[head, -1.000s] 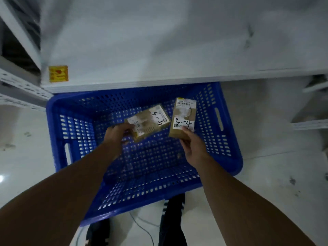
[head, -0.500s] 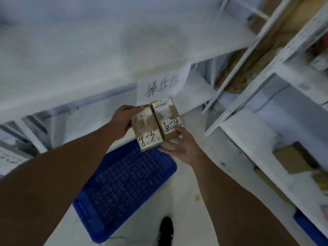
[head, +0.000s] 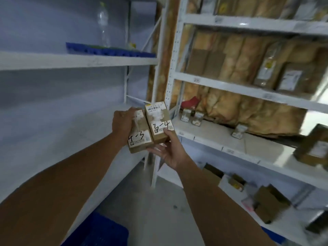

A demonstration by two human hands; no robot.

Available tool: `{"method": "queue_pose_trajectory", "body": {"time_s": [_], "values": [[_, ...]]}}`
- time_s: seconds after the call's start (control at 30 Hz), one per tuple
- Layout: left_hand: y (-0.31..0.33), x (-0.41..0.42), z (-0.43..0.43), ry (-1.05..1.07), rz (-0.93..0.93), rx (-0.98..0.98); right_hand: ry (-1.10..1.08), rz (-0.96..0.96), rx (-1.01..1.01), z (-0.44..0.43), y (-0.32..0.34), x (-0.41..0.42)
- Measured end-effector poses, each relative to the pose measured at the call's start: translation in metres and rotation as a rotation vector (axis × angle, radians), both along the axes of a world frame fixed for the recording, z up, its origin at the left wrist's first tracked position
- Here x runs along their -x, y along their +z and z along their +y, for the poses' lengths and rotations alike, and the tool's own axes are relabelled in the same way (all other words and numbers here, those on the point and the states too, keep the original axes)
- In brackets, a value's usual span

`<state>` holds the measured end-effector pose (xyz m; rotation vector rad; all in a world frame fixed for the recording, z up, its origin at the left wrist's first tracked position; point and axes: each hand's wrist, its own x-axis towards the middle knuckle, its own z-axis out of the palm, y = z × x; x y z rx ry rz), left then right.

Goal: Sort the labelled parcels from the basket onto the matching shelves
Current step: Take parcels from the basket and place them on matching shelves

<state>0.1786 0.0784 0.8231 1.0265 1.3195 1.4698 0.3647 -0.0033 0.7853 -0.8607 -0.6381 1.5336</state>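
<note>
Two small brown cardboard parcels are held side by side at chest height in the centre of the view. My left hand [head: 123,122] grips the parcel marked "4-3" [head: 139,134] from its left side. My right hand [head: 168,151] holds the parcel marked "3-4" [head: 158,121] from below, thumb on its white label. The parcels touch along their long edges. A corner of the blue basket [head: 104,231] shows on the floor at the bottom, below my left arm.
A white shelf unit [head: 230,89] on the right carries many brown parcels and padded bags on several levels. The white shelves [head: 79,60] on the left hold a blue tray [head: 110,49] and a clear bottle [head: 103,23]. A white upright post [head: 162,96] stands between them.
The view has swung up from the basket to the shelves. Both hands lifted the parcels out of the basket and brought them together, side by side.
</note>
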Motion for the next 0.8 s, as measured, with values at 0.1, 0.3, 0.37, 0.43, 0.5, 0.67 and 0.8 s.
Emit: {"method": "queue_pose_trajectory", "body": {"time_s": [0.1, 0.3, 0.37, 0.43, 0.5, 0.67, 0.8], "values": [[0.049, -0.072, -0.014, -0.126, 0.036, -0.008, -0.131, 0.012, -0.035, -0.032, 0.042, -0.057], [0.112, -0.2, -0.092, -0.519, -0.022, -0.065, -0.27, 0.053, -0.14, -0.106, 0.107, -0.179], [0.12, -0.232, -0.111, -0.61, -0.043, -0.104, -0.274, 0.034, -0.182, -0.128, 0.123, -0.218], [0.121, -0.26, -0.126, -0.668, -0.027, -0.092, -0.29, 0.01, -0.202, -0.143, 0.133, -0.251], [0.114, -0.283, -0.132, -0.774, -0.008, -0.051, -0.335, -0.096, -0.165, -0.154, 0.139, -0.28], [0.105, -0.31, -0.134, -0.904, 0.037, -0.015, -0.374, -0.556, -0.062, -0.174, 0.136, -0.338], [0.103, -0.316, -0.131, -0.843, 0.219, -0.099, -0.37, -0.684, -0.04, -0.18, 0.129, -0.36]]}}
